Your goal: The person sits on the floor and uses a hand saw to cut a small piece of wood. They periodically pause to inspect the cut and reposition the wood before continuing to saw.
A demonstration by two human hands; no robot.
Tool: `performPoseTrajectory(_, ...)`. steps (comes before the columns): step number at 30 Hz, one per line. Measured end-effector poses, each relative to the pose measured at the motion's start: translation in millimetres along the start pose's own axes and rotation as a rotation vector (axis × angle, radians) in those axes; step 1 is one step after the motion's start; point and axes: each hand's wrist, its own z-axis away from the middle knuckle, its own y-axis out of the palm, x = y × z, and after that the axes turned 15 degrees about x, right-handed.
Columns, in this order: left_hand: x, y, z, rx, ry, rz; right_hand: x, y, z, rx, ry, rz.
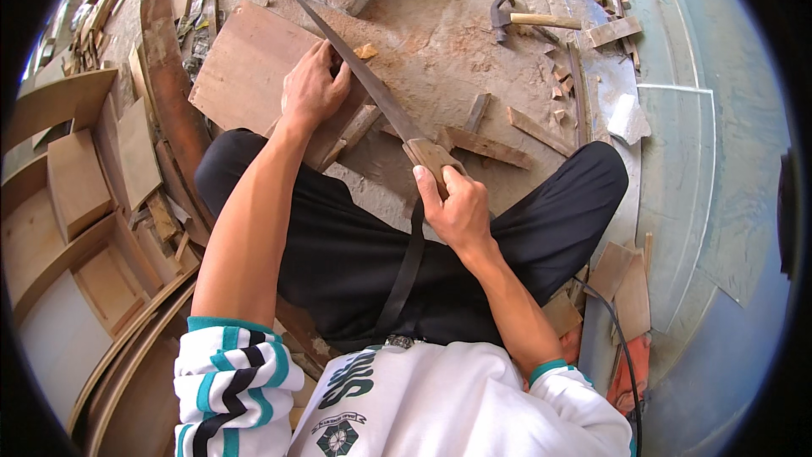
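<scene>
A handsaw [364, 72] with a long dark blade and a wooden handle slants from the upper middle down toward my lap. My right hand [457, 207] is closed round its handle. Beside the blade, my left hand [315, 89] grips the edge of a brown wooden board [245, 68], fingers curled and partly hidden. The blade passes just right of those fingers, over the board's right side. Whether its teeth touch the wood I cannot tell.
A claw hammer [533, 20] lies on the dusty floor at the upper right. Wood offcuts [486, 145] are scattered beyond my knees. Wooden frames and panels [80, 178] crowd the left; glass sheets [677, 178] lie right. A black cable [624, 347] runs near my right side.
</scene>
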Motion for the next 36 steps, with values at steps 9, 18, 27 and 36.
performPoseTrajectory(9, 2, 2, 2, -0.046, 0.044, -0.052, 9, 3, 5, 0.078, 0.123, 0.009)
performPoseTrajectory(18, 6, 5, -2, -0.085, 0.062, -0.068, 30, 6, 18, 0.047, 0.154, 0.030)
performPoseTrajectory(27, 4, 3, -2, -0.041, 0.036, -0.015, 41, -15, 28, 0.202, -0.100, -0.115)
performPoseTrajectory(36, 10, -4, -8, 0.042, 0.116, -0.221, 74, -2, 27, 0.172, 0.023, -0.136)
